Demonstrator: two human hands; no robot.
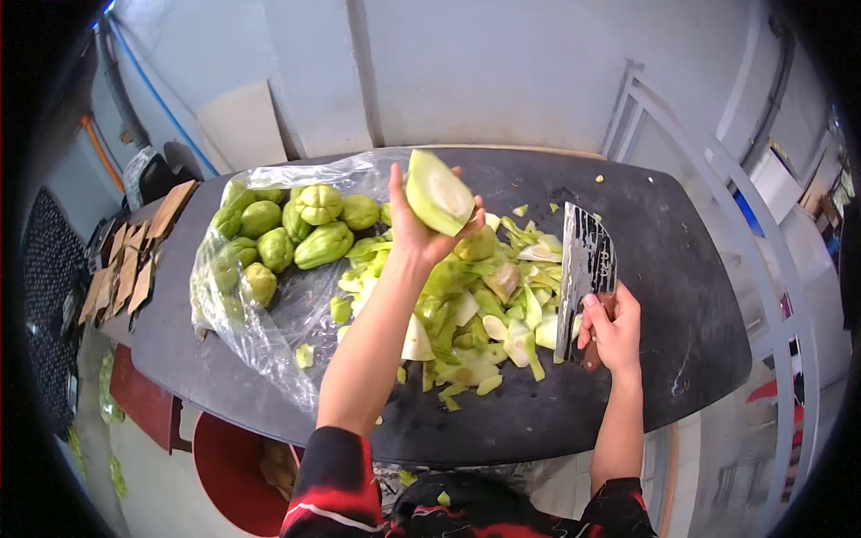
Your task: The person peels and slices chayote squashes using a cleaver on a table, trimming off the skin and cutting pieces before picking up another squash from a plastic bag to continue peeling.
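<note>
Dark surface (686, 251) fills the middle of the frame, with wide bare areas at right. On its left half, a clear plastic bag (269, 350), crumpled and spread open. At centre, a heap of pale green peelings (466, 336), trimmed pieces mixed in. Upper left of centre, a cluster of whole green chayotes (325, 247), lying on and within the plastic.

Right of centre, a cleaver (587, 255), dark blade streaked white and pointing up the frame, at the right edge of the heap. I can't tell if it touches the surface. My right hand (619, 330) is closed round its brown handle, thumb along the base of the blade. My left hand (414, 231), upper centre, is palm up, fingers curled under and round a cut chayote (438, 193), raised above the heap. Its pale cut face shows. Smallest: green scraps (520, 211), scattered near the heap.
</note>
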